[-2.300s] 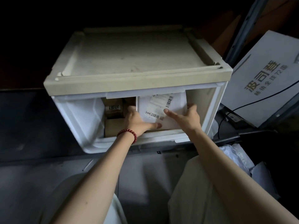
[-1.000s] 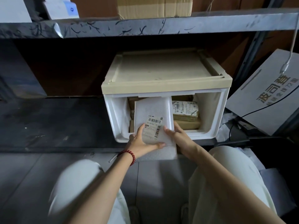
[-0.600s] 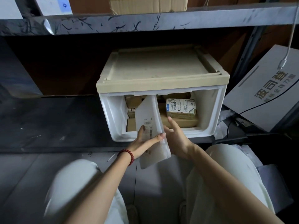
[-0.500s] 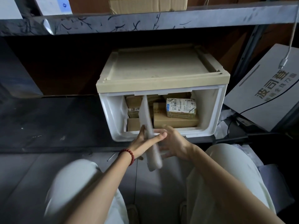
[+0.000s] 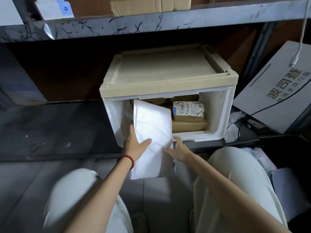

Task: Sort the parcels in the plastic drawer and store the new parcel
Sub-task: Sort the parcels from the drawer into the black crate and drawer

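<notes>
I see left grip clamped on white mailer left edge, thumb over front; right grip apart, fingers touching right edge. Mailer top inside plastic drawer left half, bottom overhanging drawer lip. Labelled parcel atop brown box fills drawer right; gap by drawer left wall.

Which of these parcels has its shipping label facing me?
The small brown taped parcel at upper right, atop a plain cardboard box; the white mailer the left hand holds shows a blank side.
</notes>
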`<state>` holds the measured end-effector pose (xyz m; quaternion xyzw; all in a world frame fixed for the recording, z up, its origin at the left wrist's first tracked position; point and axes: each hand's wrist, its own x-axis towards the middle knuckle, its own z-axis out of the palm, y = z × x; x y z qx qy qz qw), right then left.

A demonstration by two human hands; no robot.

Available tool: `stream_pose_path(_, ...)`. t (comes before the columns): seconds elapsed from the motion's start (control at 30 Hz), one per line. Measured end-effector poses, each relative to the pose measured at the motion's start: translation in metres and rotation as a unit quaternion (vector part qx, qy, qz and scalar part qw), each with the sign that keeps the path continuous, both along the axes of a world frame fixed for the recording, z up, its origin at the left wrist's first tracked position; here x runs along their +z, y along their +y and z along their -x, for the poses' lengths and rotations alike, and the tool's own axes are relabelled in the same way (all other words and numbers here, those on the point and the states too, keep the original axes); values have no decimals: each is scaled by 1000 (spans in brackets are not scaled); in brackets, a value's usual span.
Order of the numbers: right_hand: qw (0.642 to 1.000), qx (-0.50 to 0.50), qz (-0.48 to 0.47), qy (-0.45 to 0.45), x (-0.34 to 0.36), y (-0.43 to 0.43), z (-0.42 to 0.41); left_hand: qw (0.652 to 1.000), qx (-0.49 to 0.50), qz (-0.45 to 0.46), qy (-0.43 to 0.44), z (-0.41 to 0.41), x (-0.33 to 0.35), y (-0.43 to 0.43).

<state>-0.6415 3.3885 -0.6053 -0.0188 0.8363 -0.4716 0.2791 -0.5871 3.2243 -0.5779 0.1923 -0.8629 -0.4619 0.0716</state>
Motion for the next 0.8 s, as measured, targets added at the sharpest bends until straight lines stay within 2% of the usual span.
stream_pose_path(0.17,998,-27,43,-32,7,4,-1,1000,16,-8,-5,-1,-3,-5)
stream_pose_path(0.43,995,-86,32,34,27,23,-4,990,19,131,-42,-1,5,-6)
stream_pose_path(0.8,980,-127,-48,145,94,101,14,990,-12,135,-42,30,59,71)
